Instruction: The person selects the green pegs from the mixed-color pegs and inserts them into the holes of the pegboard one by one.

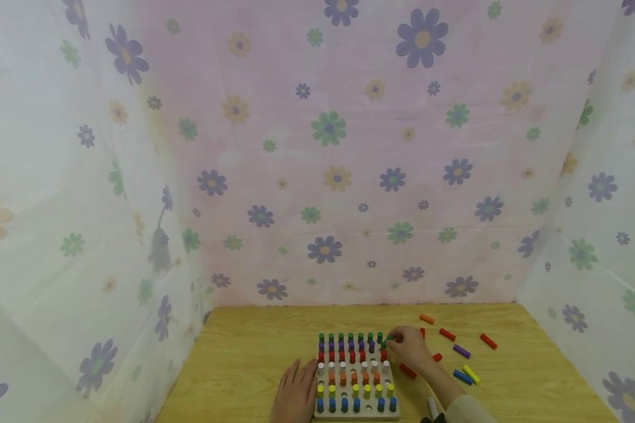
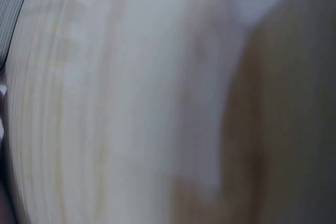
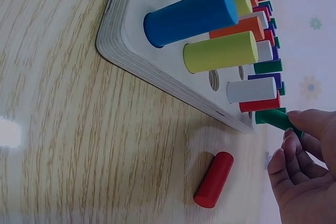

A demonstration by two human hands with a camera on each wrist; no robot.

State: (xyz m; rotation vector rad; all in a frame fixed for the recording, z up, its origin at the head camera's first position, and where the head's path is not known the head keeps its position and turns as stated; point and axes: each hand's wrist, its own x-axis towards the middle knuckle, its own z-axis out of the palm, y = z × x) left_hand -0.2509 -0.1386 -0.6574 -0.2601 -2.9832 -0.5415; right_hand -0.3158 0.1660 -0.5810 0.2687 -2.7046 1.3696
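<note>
A wooden pegboard holds rows of green, purple, red, white, orange, yellow and blue pegs. My right hand is at its far right corner, pinching a green peg between thumb and fingertips. The peg leans at a slant, with its lower end close to the board near the right end of the purple row; whether it sits in a hole I cannot tell. My left hand rests on the table beside the board's left edge, fingers extended and touching that side. The left wrist view is mostly blurred.
To the right lie loose pegs: an orange peg, a purple peg, a yellow peg, a blue peg and several red ones, one red peg close to the board. A white object is by the right forearm. Flowered curtains surround the table.
</note>
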